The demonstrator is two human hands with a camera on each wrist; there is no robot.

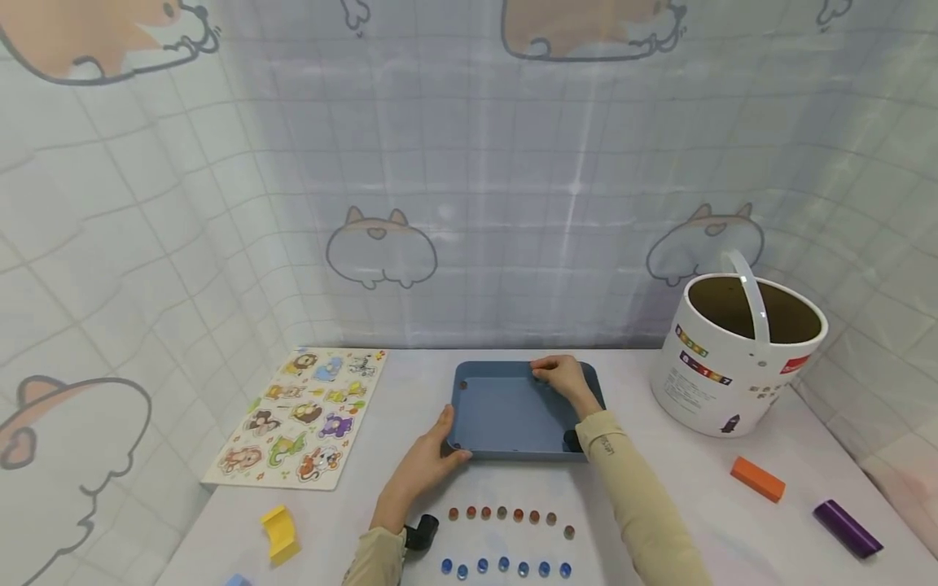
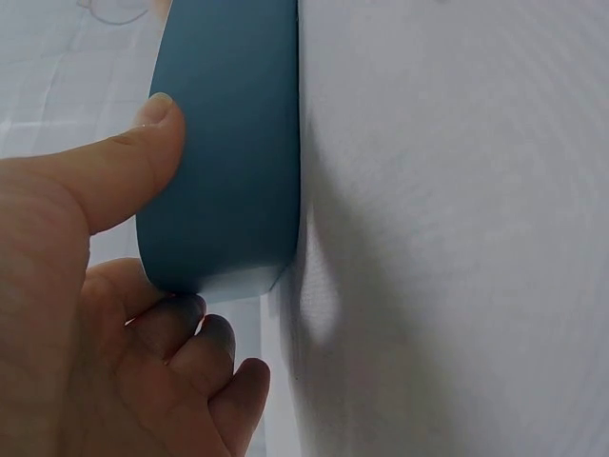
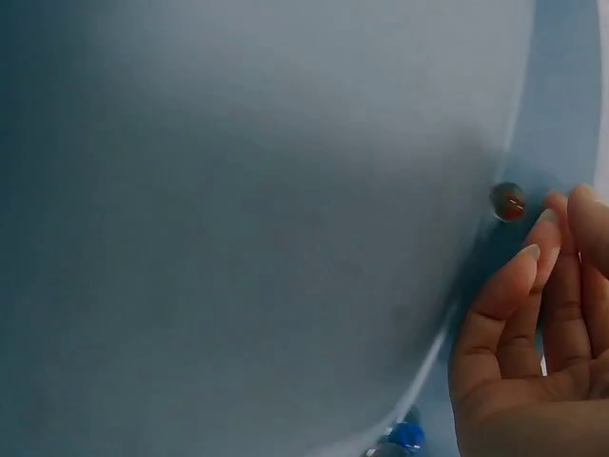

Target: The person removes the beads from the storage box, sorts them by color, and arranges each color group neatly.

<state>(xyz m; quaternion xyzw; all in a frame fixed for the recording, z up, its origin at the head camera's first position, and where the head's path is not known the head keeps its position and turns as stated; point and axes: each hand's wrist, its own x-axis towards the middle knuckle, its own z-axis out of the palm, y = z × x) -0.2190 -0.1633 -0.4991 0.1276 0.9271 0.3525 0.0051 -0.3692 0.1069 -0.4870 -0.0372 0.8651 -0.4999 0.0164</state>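
A shallow blue-grey tray (image 1: 506, 411) lies on the table. My left hand (image 1: 421, 468) holds its near left corner, the thumb on the outer wall and the fingers curled round the corner. At the far wall is my right hand (image 1: 564, 378), its fingers bent, thumb and index tips close together at the rim. Beside those fingertips in the right wrist view is a reddish glass marble (image 3: 508, 202); whether anything is pinched there cannot be made out. Blue marbles (image 3: 407, 436) sit by the tray's edge. A dark marble (image 1: 463, 385) lies in the far left corner.
Nearest me are a row of reddish marbles (image 1: 501, 513) and a row of blue marbles (image 1: 503, 563). An animal puzzle board (image 1: 308, 415) and yellow block (image 1: 281, 535) lie left. To the right are a white bucket (image 1: 711, 382), orange block (image 1: 758, 479) and purple block (image 1: 847, 529).
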